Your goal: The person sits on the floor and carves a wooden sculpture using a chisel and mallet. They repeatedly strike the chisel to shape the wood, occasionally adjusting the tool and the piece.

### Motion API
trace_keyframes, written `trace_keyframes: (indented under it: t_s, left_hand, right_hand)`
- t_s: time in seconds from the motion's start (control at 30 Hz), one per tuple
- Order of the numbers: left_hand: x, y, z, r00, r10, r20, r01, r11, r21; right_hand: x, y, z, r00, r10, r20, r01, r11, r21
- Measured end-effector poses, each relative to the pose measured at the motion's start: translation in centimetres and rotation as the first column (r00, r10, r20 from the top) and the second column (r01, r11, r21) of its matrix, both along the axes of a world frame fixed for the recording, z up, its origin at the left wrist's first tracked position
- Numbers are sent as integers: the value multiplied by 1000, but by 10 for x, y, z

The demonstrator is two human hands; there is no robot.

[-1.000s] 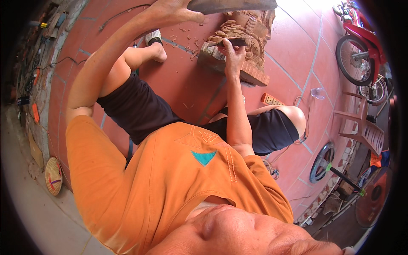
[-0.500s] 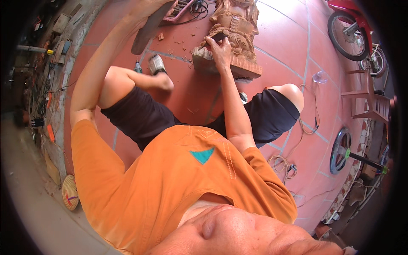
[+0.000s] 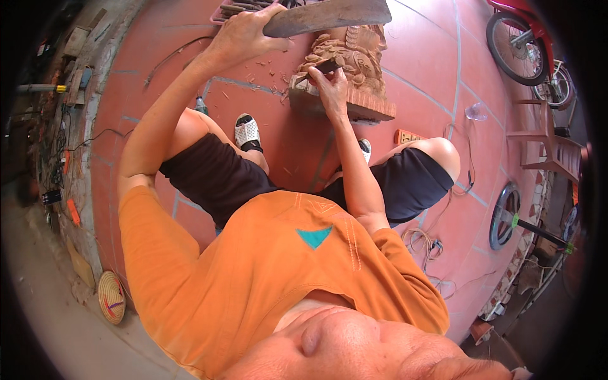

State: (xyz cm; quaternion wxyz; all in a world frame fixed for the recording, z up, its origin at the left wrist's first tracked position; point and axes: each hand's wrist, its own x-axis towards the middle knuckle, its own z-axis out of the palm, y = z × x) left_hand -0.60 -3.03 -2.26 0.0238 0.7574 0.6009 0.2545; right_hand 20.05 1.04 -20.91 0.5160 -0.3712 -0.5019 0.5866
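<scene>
My left hand (image 3: 244, 39) is raised and grips the handle end of a long dark wooden mallet (image 3: 329, 16), which lies level above the carving. A carved wooden figure (image 3: 354, 50) stands on a flat wooden base (image 3: 361, 109) on the red tiled floor between my feet. My right hand (image 3: 330, 81) rests against the figure's left side, closed around a small chisel (image 3: 318, 68) whose tip touches the wood. I sit in an orange shirt and black shorts, with white sandals on my feet.
Wood chips (image 3: 263, 66) litter the tiles by the carving. An orange power strip (image 3: 410, 136) and cables (image 3: 425, 244) lie to the right. A motorbike wheel (image 3: 512, 39), wooden chair (image 3: 546, 142) and wheel rim (image 3: 504, 215) stand further right. A woven hat (image 3: 112, 296) and tools line the left wall.
My left hand has swung the mallet from a downward-left slant to level over the carving. My right hand has stayed on the chisel at the figure. The view has shifted slightly.
</scene>
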Motion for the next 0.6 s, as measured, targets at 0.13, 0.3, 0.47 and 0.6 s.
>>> trace_keyframes:
  t_s: [0.13,0.3,0.47,0.6]
  left_hand:
    - [5,-2,20,993,-44,108,58,990,-131]
    - [0,1,11,989,-67,132,81,992,-102]
    - [-4,4,-8,982,-106,158,130,980,-149]
    - [-7,5,-17,972,-191,138,199,979,-45]
  right_hand:
    - [1,0,-2,979,10,205,-32,994,107]
    - [-5,-10,19,903,-79,422,-35,966,255]
    - [-7,-7,21,905,-81,418,-33,966,258]
    - [-5,-2,13,924,-56,379,-23,979,202]
